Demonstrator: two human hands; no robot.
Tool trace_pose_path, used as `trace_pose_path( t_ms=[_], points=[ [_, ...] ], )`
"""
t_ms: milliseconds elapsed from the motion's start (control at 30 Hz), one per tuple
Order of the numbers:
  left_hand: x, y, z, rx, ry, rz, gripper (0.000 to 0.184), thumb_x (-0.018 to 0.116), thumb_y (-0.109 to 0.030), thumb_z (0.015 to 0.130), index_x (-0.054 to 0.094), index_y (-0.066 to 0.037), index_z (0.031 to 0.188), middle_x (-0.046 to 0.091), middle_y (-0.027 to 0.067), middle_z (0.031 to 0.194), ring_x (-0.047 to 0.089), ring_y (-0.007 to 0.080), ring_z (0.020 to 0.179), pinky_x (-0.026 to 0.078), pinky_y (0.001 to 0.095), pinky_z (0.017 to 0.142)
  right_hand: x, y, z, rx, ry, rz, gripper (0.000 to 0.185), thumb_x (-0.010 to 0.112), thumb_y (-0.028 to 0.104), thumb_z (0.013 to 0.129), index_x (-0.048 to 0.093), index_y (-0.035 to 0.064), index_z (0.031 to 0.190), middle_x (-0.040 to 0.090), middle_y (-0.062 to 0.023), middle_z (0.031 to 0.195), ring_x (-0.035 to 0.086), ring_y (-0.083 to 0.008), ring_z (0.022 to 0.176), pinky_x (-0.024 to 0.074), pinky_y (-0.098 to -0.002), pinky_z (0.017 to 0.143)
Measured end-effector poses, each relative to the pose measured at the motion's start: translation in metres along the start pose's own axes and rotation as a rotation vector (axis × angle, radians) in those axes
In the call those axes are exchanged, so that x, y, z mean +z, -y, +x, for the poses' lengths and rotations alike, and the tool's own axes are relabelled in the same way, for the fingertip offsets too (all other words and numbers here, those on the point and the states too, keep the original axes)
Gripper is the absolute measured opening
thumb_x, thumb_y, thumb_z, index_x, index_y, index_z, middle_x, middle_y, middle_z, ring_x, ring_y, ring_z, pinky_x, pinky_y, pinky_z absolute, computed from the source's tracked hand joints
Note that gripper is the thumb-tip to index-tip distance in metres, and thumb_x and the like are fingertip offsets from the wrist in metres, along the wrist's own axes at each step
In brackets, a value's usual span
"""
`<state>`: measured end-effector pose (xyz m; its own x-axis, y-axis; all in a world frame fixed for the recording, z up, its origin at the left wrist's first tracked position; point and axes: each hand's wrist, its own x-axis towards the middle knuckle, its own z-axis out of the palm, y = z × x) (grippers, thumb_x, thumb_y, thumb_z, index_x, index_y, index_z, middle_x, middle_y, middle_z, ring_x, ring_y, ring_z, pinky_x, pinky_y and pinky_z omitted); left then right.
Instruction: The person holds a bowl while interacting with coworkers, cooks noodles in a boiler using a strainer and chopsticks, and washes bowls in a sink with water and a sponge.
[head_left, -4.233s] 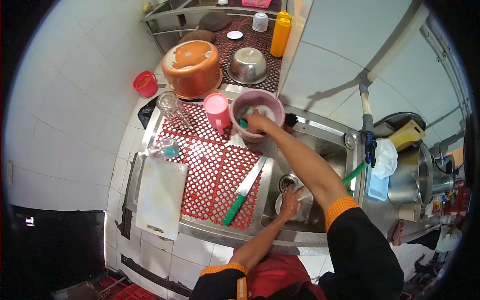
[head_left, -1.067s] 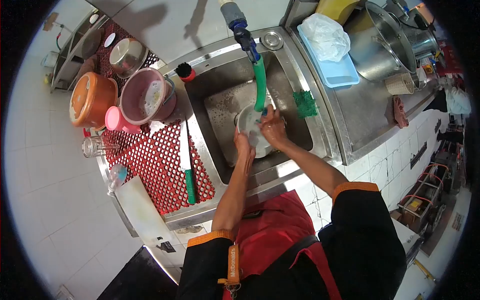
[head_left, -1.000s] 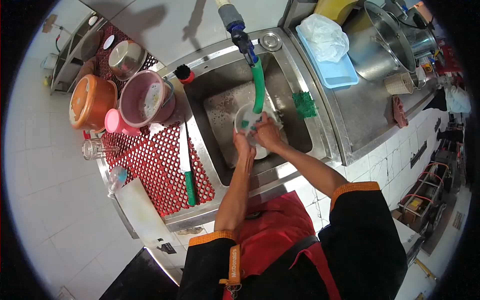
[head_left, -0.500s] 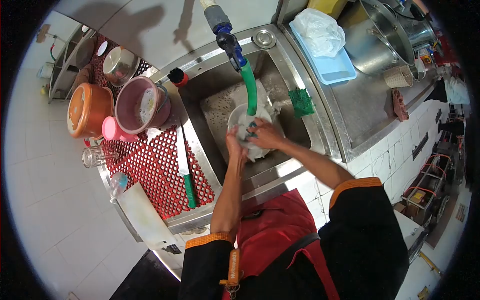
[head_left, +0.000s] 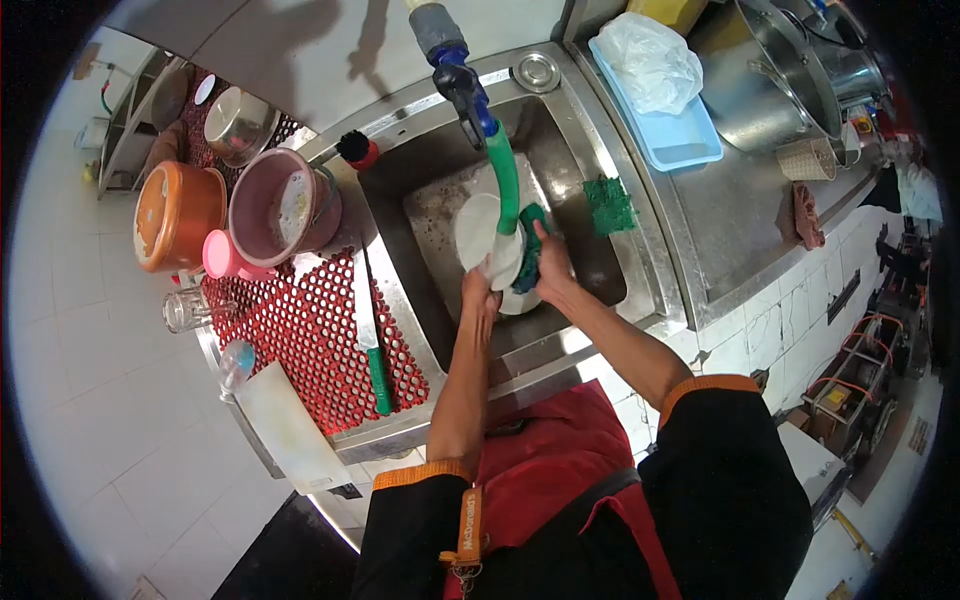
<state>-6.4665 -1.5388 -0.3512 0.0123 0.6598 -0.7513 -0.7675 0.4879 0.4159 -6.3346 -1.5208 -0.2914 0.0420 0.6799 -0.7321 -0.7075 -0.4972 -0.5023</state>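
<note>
Over the sink (head_left: 435, 190), my left hand (head_left: 481, 293) grips the lower edge of a white plate (head_left: 508, 262), which is tilted. My right hand (head_left: 553, 262) is closed on a dark green scouring pad (head_left: 531, 250) against the plate's right side. Just above the plate hangs the green hose (head_left: 504, 175) from the blue tap (head_left: 461, 90). Other white dishes (head_left: 478, 228) lie in the sink below my hands; how many is hidden. A second green scouring pad (head_left: 609, 205) rests on the sink's right edge.
Left of the sink, a red mat (head_left: 310, 350) bears a green-handled knife (head_left: 372, 345), a pink mug (head_left: 222, 255) and a glass mug (head_left: 184, 311). Near it are a pink bucket (head_left: 262, 225), an orange pot (head_left: 178, 215) and a cutting board (head_left: 290, 425). A blue tray (head_left: 675, 145) stands at right.
The plate has turned from lying nearly flat to a steep tilt. My right hand has moved slightly right, with the green pad now in plain view. Earlier, my right hand was in the pink bucket.
</note>
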Motion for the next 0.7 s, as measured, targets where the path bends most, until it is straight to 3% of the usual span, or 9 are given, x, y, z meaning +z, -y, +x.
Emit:
trace_pose_path(
  t_ms=[100,267,333,433,467,500,600,633,700],
  points=[
    [0.011,0.001,-0.018,-0.054,0.054,0.044,0.042,0.055,-0.008,0.084,0.041,0.008,0.12,0.054,0.0182,0.11,0.058,0.0293,0.094,0.05,0.0375,0.082,-0.01,0.019,0.004,0.274,0.435,0.192,0.047,0.052,0.041,0.084,0.051,0.0065,0.116,0.056,-0.0093,0.113,0.056,-0.0234,0.099,0.0461,-0.0377,0.086],
    [0.035,-0.017,-0.018,0.216,-0.341,0.286,0.037,0.059,-0.003,0.074,0.05,0.009,0.108,0.059,0.0191,0.099,0.061,0.0276,0.083,0.051,0.0363,0.068,-0.041,-0.006,0.015,0.177,0.17,-0.001,0.038,0.048,0.036,0.088,0.055,0.0075,0.111,0.06,-0.009,0.105,0.059,-0.0215,0.092,0.049,-0.0363,0.079],
    [0.019,-0.015,-0.003,0.332,-0.457,0.436,0.032,0.059,0.0,0.071,0.055,0.009,0.102,0.061,0.0192,0.095,0.061,0.0261,0.082,0.049,0.0343,0.066,-0.043,0.014,0.004,-0.006,-0.078,-0.598,0.038,0.051,0.037,0.087,0.055,0.0062,0.109,0.06,-0.0065,0.102,0.059,-0.019,0.09,0.0478,-0.0352,0.075],
    [-0.003,-0.002,0.006,0.247,-0.425,0.555,0.037,0.057,-0.002,0.073,0.05,0.01,0.108,0.059,0.0193,0.099,0.06,0.0243,0.085,0.048,0.0334,0.068,-0.016,0.02,0.005,-0.718,-0.023,-1.209,0.033,0.057,0.025,0.082,0.05,0.0029,0.104,0.054,-0.0122,0.105,0.051,-0.0268,0.098,0.041,-0.0416,0.08],
    [-0.002,0.005,0.006,0.306,-0.224,0.482,0.039,0.058,-0.009,0.077,0.049,0.011,0.109,0.058,0.0193,0.1,0.059,0.0235,0.085,0.048,0.033,0.069,-0.012,0.017,0.011,-1.044,0.051,-1.606,0.035,0.061,0.023,0.078,0.047,0.002,0.103,0.05,-0.0166,0.11,0.046,-0.0312,0.104,0.0371,-0.0452,0.084],
    [0.001,0.01,0.005,0.363,-0.022,0.402,0.043,0.06,-0.015,0.08,0.047,0.011,0.11,0.057,0.0193,0.102,0.058,0.0227,0.086,0.048,0.0325,0.069,-0.002,0.013,0.008,-0.968,0.049,-1.775,0.049,0.062,0.015,0.07,0.042,0.0038,0.114,0.044,-0.0179,0.118,0.038,-0.0408,0.109,0.0341,-0.0484,0.088],
    [0.021,0.007,0.005,0.258,-0.147,0.486,0.058,0.061,-0.037,0.082,0.047,0.013,0.108,0.058,0.017,0.098,0.057,0.0204,0.086,0.047,0.0313,0.068,0.008,-0.017,0.023,-0.875,0.274,-1.711,0.052,0.059,0.01,0.066,0.045,0.0039,0.115,0.05,-0.0199,0.111,0.046,-0.0377,0.104,0.0386,-0.0459,0.087],
    [0.034,-0.011,-0.017,0.238,-0.045,0.468,0.075,0.057,-0.054,0.079,0.047,0.015,0.105,0.057,0.0175,0.099,0.056,0.0202,0.085,0.046,0.0311,0.066,-0.007,-0.015,0.039,-0.841,0.606,-1.764,0.05,0.06,0.011,0.066,0.047,0.0031,0.113,0.05,-0.0176,0.112,0.045,-0.0367,0.108,0.0376,-0.0457,0.09],
    [0.027,-0.022,-0.013,0.137,-0.072,0.526,0.074,0.055,-0.057,0.078,0.049,0.012,0.104,0.058,0.0159,0.095,0.056,0.0194,0.082,0.046,0.0314,0.064,-0.006,-0.012,0.049,-0.814,0.573,-1.677,0.048,0.061,0.012,0.067,0.048,0.0043,0.112,0.05,-0.0169,0.113,0.045,-0.0359,0.109,0.0376,-0.044,0.09]
  ],
)
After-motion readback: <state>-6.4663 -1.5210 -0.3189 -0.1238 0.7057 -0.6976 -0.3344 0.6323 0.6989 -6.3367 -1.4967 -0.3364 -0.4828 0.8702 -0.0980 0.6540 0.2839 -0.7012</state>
